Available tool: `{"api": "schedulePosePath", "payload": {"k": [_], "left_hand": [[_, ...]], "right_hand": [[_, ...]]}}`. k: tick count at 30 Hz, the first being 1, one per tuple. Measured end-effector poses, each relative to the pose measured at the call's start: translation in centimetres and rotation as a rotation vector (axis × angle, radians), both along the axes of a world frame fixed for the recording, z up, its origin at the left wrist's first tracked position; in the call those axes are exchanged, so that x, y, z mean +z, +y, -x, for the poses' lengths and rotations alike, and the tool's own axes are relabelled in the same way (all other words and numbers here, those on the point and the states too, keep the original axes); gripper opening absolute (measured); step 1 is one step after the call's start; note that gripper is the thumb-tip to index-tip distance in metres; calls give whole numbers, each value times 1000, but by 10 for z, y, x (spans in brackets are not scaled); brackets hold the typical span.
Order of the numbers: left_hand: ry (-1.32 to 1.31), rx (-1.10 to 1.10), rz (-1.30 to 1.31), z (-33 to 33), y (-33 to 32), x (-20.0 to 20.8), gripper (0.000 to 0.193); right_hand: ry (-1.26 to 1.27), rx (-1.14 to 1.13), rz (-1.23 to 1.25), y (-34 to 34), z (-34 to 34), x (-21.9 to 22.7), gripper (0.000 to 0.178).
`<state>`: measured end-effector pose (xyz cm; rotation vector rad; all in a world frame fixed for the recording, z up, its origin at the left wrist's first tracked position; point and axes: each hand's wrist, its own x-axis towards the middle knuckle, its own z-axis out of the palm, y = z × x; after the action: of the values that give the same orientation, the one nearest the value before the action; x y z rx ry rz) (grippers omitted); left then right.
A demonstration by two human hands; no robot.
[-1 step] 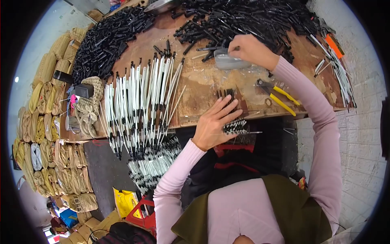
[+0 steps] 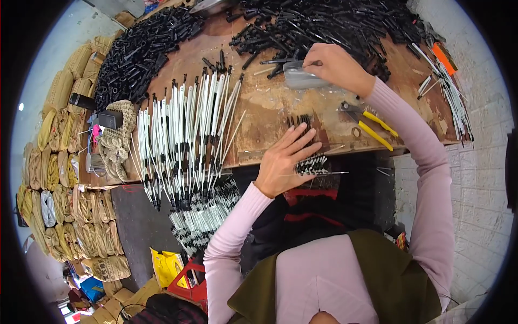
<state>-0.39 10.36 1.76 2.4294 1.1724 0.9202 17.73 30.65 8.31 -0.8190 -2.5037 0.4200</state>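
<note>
My left hand [image 2: 283, 162] lies across a row of black rods [image 2: 298, 120] at the table's front edge, its fingers stretched over them and holding them down. Past the edge, the black-and-white ends [image 2: 313, 165] of the row stick out beside my thumb. Over a shallow clear plastic box [image 2: 300, 79], my right hand [image 2: 335, 66] is closed in a pinch; what sits between its fingertips is too small to make out. Yellow-handled pliers [image 2: 374, 129] rest on the wood, right of the row and below my right wrist.
Heaps of black tubular parts [image 2: 143, 59] cover the table's [image 2: 259, 124] far side. White rods with black ends [image 2: 183, 121] overhang the front edge at left, near a knitted cloth [image 2: 116, 140]. More white rods [image 2: 450, 102] and an orange piece [image 2: 441, 60] lie far right.
My right hand has shifted very slightly over the plastic box, still pinched. My left hand stays on the rods, almost unmoved.
</note>
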Motion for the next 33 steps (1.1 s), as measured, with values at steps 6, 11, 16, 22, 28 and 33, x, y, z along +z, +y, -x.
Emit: {"api": "schedulePosePath", "payload": {"k": [6,11,16,22,28,33], "left_hand": [[26,-1,12,-1,0,-1,55],[54,6,21,-1,-2,-1,55],[31,-7,45,-2,-2,2,56],[38,-6,43,-2,-2,2,56],[40,3,25,-2,-2,0,55],[47,-9,9,-1,-2,2,54]], "right_hand": [[-53,54,-20,-122,-36,-30,30],[-137,7,19,-124,-46,-39,42],[-173,-23,-17,-122,-43,-42,47],[-159,-46,-11,-124,-39,-42,45],[-189,-14,-77,-117,-39,-41,37],[-227,73,-114,-99,-47,-47,36]]}}
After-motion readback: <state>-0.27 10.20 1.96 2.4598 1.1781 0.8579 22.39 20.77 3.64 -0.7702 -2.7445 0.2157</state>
